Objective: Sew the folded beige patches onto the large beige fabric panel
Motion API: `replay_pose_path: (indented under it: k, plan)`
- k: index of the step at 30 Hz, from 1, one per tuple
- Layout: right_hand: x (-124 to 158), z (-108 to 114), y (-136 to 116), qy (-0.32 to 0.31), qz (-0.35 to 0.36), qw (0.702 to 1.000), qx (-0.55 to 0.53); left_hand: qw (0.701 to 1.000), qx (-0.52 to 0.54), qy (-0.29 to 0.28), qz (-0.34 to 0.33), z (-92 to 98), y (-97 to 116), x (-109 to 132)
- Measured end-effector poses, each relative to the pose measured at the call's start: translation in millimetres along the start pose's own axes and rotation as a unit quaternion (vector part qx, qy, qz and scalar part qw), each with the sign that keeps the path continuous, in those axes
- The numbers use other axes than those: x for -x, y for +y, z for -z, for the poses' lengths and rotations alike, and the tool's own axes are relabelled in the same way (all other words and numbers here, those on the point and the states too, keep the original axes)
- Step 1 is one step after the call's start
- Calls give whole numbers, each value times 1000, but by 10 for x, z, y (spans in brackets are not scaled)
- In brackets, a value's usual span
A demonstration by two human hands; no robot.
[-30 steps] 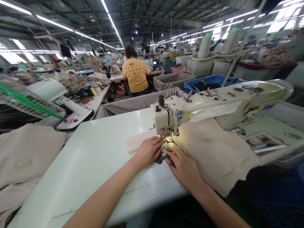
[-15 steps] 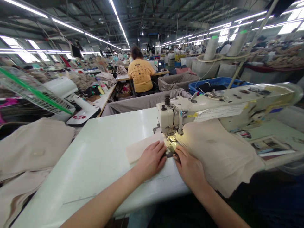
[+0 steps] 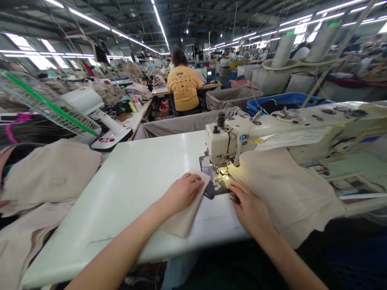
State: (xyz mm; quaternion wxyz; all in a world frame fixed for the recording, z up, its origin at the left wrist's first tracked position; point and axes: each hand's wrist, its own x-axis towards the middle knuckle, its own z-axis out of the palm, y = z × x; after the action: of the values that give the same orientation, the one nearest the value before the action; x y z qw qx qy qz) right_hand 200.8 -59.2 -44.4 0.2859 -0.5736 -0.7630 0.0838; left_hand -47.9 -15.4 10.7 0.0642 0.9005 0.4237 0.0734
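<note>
My left hand (image 3: 183, 192) is closed on a small beige fabric piece (image 3: 186, 217), which lies slanted on the pale table left of the sewing machine's needle plate (image 3: 215, 186). My right hand (image 3: 251, 207) is at the plate's right edge, its fingers bent and close together. What they grip, if anything, is hidden. A large beige fabric piece (image 3: 287, 189) spreads beside and partly behind this hand, under the machine arm. Above the plate is the sewing machine's head (image 3: 222, 143), with a lit presser foot (image 3: 223, 171).
Beige fabric pieces (image 3: 51, 177) are heaped at the left beside the table (image 3: 145, 169). A white fan (image 3: 111, 131) with a wire guard stands behind them. Beyond the table are a cloth-lined bin (image 3: 187, 123), a blue basket (image 3: 254, 106) and a seated person in yellow (image 3: 184, 88).
My left hand has drawn the small fabric piece left and toward me, away from the needle, turning it and uncovering the plate. My right hand stays near the plate's edge. The view has shifted slightly.
</note>
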Motion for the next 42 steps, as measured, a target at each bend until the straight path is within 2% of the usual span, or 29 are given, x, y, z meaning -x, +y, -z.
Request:
replay_pose_path:
  k: [3, 5, 9, 13, 15, 16, 18, 20, 22, 25, 31, 42]
  plan:
    - [50, 34, 37, 19, -5, 999, -49, 974, -137, -40, 174, -10, 27, 60]
    - [79, 64, 51, 16, -4, 997, -77, 952, -173, -64, 245, -7, 80, 104]
    - [113, 129, 40, -26, 12, 994, -109, 938, -184, -83, 282, 34, 147, 176]
    - [114, 178, -14, -93, 42, 994, -46, 933, -185, -87, 297, 66, 169, 208]
    - [109, 194, -42, -118, 48, 992, -11, 938, -185, -70, 284, 49, 202, 185]
    - [107, 200, -53, -124, 50, 991, -2, 948, -181, -54, 255, 26, 231, 159]
    - [103, 205, -67, -126, 55, 990, 2, 978, -158, -12, 139, -54, 306, 81]
    - [99, 199, -72, -126, 65, 990, -1, 993, -117, 28, 3, -166, 385, -21]
    - [88, 180, -70, -127, 74, 989, -1, 994, -85, 49, -51, -277, 439, -125]
    - [40, 136, -68, -127, 75, 989, 5, 996, -66, 52, -33, -366, 441, -248]
    - [-109, 69, -83, -120, 66, 990, 33, 996, -58, 63, -17, -310, 329, -370]
    - [-139, 42, -87, -108, 55, 992, 35, 997, -44, 61, -20, -359, 263, -415]
